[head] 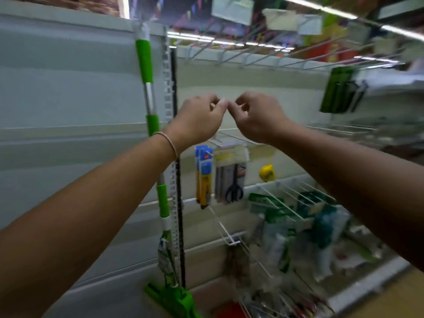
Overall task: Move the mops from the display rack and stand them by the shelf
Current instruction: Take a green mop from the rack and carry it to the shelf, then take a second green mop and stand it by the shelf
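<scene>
A green and silver mop stands upright against the pale shelf panel, beside the slotted upright; its green head rests low at the bottom. My left hand and my right hand are raised side by side in front of the shelf back panel, to the right of the mop handle. Their fingertips meet at the middle, fingers curled. Neither hand touches the mop, and I see nothing held in either.
Wire hooks on the shelf carry packaged cutters, scissors and a yellow tape measure. Wire baskets with bagged goods jut out at lower right. A dark green pack hangs at upper right.
</scene>
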`<action>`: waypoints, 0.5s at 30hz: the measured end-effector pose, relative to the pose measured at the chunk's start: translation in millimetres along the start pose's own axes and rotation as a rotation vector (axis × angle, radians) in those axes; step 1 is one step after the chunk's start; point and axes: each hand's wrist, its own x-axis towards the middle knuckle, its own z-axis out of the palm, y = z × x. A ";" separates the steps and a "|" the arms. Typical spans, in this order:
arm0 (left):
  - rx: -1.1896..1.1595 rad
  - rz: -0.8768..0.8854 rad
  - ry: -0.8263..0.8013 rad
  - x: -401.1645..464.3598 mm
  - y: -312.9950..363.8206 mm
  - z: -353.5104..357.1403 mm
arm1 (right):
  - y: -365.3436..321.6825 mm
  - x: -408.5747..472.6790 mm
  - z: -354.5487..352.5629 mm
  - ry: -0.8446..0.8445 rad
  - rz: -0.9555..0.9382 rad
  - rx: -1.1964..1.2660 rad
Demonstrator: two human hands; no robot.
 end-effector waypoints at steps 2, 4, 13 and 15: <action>-0.046 0.051 -0.026 4.2 22.1 17.8 | 24.4 -13.2 -20.0 0.007 0.049 -0.047; -0.078 0.107 -0.050 9.6 47.2 36.4 | 51.7 -27.2 -44.5 0.009 0.108 -0.116; -0.251 0.325 -0.179 28.0 178.2 144.7 | 183.8 -102.3 -156.9 0.047 0.335 -0.362; -0.280 0.348 -0.219 29.0 209.6 176.3 | 215.3 -118.2 -177.6 0.056 0.367 -0.405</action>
